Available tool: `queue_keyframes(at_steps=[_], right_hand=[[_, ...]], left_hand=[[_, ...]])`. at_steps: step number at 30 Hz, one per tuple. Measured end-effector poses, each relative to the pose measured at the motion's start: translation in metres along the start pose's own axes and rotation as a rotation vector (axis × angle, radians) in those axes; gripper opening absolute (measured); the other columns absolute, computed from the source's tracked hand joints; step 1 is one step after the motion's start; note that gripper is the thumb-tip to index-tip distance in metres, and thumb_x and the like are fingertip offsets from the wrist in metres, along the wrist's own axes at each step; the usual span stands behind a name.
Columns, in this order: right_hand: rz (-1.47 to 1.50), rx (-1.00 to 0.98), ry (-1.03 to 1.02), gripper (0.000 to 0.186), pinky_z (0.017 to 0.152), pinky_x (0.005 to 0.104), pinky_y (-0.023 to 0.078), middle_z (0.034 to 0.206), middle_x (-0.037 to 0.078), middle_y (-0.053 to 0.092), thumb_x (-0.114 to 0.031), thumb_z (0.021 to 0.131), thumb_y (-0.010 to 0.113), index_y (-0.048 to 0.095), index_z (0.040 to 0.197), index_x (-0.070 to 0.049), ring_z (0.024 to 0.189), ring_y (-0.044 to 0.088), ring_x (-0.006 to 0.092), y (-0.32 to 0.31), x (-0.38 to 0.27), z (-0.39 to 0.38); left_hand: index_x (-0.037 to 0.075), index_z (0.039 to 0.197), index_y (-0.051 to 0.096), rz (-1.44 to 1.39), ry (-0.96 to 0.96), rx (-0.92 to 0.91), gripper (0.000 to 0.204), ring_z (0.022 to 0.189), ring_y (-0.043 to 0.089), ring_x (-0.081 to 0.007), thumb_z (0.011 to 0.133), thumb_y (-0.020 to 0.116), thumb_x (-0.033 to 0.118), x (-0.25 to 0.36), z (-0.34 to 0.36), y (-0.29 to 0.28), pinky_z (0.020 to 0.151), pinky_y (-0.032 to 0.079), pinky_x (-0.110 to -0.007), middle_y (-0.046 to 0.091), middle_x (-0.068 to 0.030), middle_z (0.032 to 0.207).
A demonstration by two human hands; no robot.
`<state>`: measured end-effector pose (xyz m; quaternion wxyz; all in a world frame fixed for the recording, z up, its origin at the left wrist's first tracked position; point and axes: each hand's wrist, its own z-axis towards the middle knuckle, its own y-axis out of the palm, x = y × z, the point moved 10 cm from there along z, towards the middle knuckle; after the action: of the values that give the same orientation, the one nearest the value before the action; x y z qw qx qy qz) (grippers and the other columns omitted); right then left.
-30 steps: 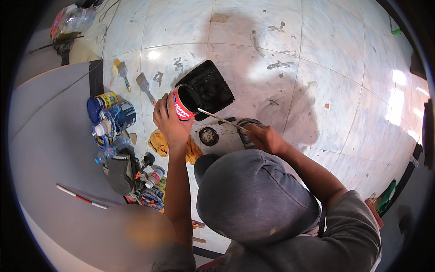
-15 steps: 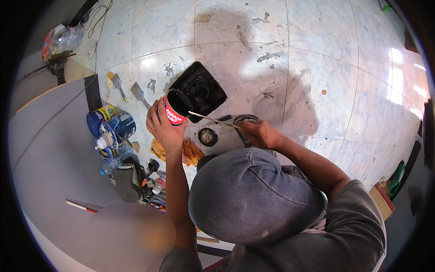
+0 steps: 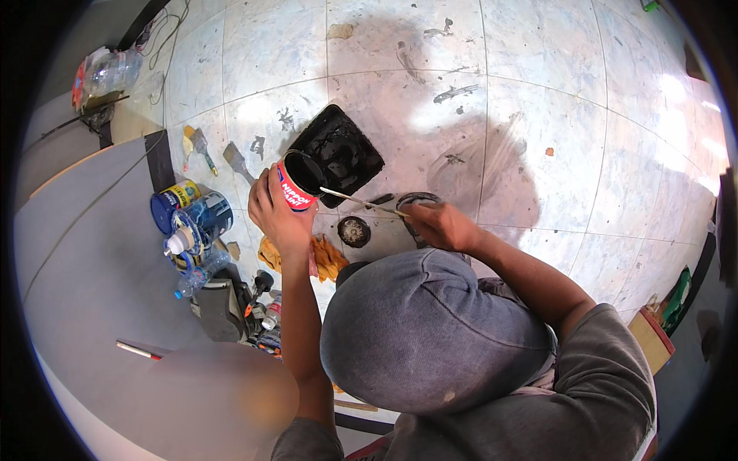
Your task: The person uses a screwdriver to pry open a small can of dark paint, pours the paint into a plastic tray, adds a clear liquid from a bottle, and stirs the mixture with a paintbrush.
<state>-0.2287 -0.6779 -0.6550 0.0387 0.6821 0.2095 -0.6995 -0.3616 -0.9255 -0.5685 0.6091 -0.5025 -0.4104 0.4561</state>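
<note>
My left hand (image 3: 280,219) is wrapped round a red-labelled paint can (image 3: 297,190), its open mouth tipped toward a black paint tray (image 3: 360,135). Dark paint coats the inside of both can and tray. Between the fingers of my right hand (image 3: 446,228) is a thin pale stick (image 3: 360,201). The stick's far tip meets the can's rim on the right side. Just below the tray lies a round, paint-stained lid (image 3: 354,231). A dark, sandal-like shape (image 3: 416,199) shows beside my right hand, partly covered by it.
Paint brushes (image 3: 237,159) lie left of the can. Farther left stand paint tins (image 3: 209,213) and a plastic bottle (image 3: 201,273), near a dark bag (image 3: 219,311). An orange cloth (image 3: 329,259) lies by my left forearm. A grey cap (image 3: 434,334) blocks the lower middle.
</note>
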Motion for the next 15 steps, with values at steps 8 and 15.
queue_keyframes(at_steps=[8, 15], right_hand=[[0.046, 0.032, 0.020, 0.033, 0.075, 0.0526, 0.057, 0.093, 0.029, 0.074, -0.006, 0.100, 0.067, 0.065, 0.133, 0.003, 0.085, 0.074, 0.0474, 0.0017, 0.0065, -0.0004], [0.017, 0.006, 0.010, 0.034, 0.077, 0.0513, 0.060, 0.102, 0.029, 0.076, -0.002, 0.100, 0.067, 0.063, 0.134, 0.002, 0.087, 0.076, 0.0467, 0.0019, 0.0045, -0.0004]], left_hand=[[0.014, 0.160, 0.052, -0.036, -0.004, -0.019, 0.109, 0.144, 0.049, -0.0400, 0.062, 0.100, 0.025, 0.0015, 0.0028, -0.0028, 0.123, 0.033, -0.058, 0.058, -0.0125, 0.153], [0.016, 0.160, 0.053, -0.042, 0.007, -0.020, 0.110, 0.144, 0.049, -0.0389, 0.062, 0.101, 0.027, 0.0035, 0.0056, -0.0050, 0.123, 0.032, -0.057, 0.058, -0.0116, 0.153]])
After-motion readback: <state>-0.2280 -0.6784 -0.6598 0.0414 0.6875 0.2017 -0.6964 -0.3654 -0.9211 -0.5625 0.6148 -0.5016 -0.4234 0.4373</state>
